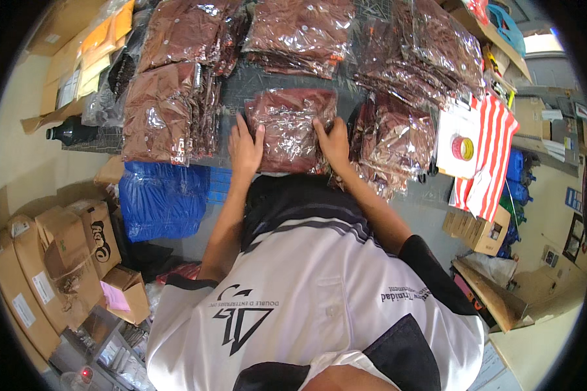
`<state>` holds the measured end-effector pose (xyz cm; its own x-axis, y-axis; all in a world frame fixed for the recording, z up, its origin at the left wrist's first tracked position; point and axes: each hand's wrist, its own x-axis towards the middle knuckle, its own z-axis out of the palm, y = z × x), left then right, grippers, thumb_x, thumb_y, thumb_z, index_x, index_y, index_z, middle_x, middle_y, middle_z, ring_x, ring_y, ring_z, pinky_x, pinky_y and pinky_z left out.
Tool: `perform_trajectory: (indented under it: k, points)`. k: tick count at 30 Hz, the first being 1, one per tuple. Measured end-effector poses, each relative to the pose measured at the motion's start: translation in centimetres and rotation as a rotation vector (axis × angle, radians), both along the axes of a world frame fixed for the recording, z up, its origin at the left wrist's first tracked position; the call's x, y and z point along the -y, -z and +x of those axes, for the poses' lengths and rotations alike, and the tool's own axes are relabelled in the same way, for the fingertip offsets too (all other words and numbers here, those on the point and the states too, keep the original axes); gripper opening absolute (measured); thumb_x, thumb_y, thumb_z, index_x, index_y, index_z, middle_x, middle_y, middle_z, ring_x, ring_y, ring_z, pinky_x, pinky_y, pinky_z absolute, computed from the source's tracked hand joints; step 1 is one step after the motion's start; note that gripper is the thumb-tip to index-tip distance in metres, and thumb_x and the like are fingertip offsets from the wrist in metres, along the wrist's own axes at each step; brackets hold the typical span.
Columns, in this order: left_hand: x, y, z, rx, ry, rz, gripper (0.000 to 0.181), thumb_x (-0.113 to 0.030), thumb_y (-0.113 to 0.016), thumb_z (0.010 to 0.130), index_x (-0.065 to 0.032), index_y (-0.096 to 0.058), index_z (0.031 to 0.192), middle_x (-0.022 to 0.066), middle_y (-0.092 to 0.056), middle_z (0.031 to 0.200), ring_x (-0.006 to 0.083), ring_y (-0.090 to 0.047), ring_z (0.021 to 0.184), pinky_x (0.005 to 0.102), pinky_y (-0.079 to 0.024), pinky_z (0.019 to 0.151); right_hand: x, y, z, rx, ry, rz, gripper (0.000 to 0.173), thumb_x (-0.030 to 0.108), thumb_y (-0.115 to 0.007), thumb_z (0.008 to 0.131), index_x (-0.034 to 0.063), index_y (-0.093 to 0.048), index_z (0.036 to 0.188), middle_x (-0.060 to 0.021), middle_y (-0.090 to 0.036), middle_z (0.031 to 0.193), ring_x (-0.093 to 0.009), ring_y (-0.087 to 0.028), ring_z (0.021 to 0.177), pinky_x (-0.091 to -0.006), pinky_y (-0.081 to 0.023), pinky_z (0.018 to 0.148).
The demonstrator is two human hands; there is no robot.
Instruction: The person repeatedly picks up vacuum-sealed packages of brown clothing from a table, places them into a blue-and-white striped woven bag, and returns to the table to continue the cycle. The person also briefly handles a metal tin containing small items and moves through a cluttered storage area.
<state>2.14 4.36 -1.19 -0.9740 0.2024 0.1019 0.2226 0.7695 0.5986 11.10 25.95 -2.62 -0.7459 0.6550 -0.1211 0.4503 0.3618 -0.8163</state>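
A folded maroon garment in a clear plastic bag [291, 132] lies on the dark table in front of me. My left hand [246, 144] rests along its left edge, fingers apart. At its right edge is my right hand [333, 141], with the thumb and fingertips on the plastic; whether it pinches the bag cannot be told. Stacks of similar bagged garments surround it: one at the left [159, 112], one at the back left [183, 34], one at the back middle [301, 34], one at the back right [440, 44] and one close at the right [401, 132].
A roll of tape [462, 148] sits on white paper beside a red-and-white striped bag [491, 151]. A dark bottle [71, 132] lies at the table's left end. Below the table edge stands a blue plastic-wrapped bundle [161, 200]. Cardboard boxes [68, 259] line the left side.
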Motion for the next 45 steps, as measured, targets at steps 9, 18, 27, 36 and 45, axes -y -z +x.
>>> perform_trajectory:
  k: [9, 18, 27, 36, 45]
  points:
    - [0.0, 5.4, 1.1, 0.129, -0.109, 0.029, 0.072, -0.049, -0.052, 0.100, 0.0060, -0.041, 0.145, 0.0346, -0.053, 0.134, 0.0494, -0.051, 0.123, 0.0512, -0.040, 0.104, 0.9, 0.9, -1.2, -0.019, 0.060, -0.133, 0.074, 0.047, -0.070, 0.090, -0.0074, -0.048, 0.134, -0.0335, -0.059, 0.126, -0.041, -0.059, 0.119, -0.0455, -0.045, 0.102]
    - [4.8, -15.7, -0.5, 0.321, 0.060, 0.447, 0.046, -0.038, -0.064, 0.098, 0.0008, -0.063, 0.123, 0.0143, -0.070, 0.110, 0.0193, -0.064, 0.100, 0.0341, -0.049, 0.091, 2.9, -14.1, -0.8, -0.192, -0.069, -1.257, 0.059, 0.033, -0.054, 0.098, -0.0005, -0.042, 0.145, -0.0135, -0.061, 0.132, -0.026, -0.057, 0.124, -0.0392, -0.042, 0.108]
    - [20.7, -26.5, -12.7, 0.327, -0.103, 0.814, 0.037, -0.027, -0.063, 0.101, 0.0008, -0.063, 0.124, 0.0057, -0.071, 0.113, 0.0117, -0.065, 0.099, 0.0265, -0.049, 0.089, 16.6, -24.0, -14.0, -0.485, -0.575, -1.137, 0.056, 0.031, -0.069, 0.096, -0.0033, -0.050, 0.136, -0.0126, -0.063, 0.126, -0.016, -0.061, 0.108, -0.0308, -0.046, 0.098]
    - [27.4, -14.9, -20.1, 0.366, -0.151, 0.272, 0.091, -0.057, -0.073, 0.086, 0.0082, -0.047, 0.144, 0.0237, -0.055, 0.140, 0.0275, -0.053, 0.128, 0.0337, -0.038, 0.109, 21.0, -11.6, -18.6, -0.115, -0.257, -1.254, 0.044, 0.033, -0.075, 0.091, 0.0042, -0.043, 0.099, -0.0126, -0.061, 0.102, -0.022, -0.066, 0.080, -0.0422, -0.062, 0.066]
    - [24.5, -16.5, -18.7, 0.373, -0.079, 0.154, 0.052, -0.041, -0.064, 0.098, 0.0022, -0.065, 0.127, 0.0065, -0.071, 0.111, 0.0151, -0.062, 0.105, 0.0281, -0.045, 0.095, 18.1, -12.6, -18.3, -0.182, -0.256, -1.136, 0.055, 0.045, -0.072, 0.091, 0.0015, -0.045, 0.110, -0.0145, -0.056, 0.102, -0.025, -0.065, 0.087, -0.0413, -0.061, 0.064]
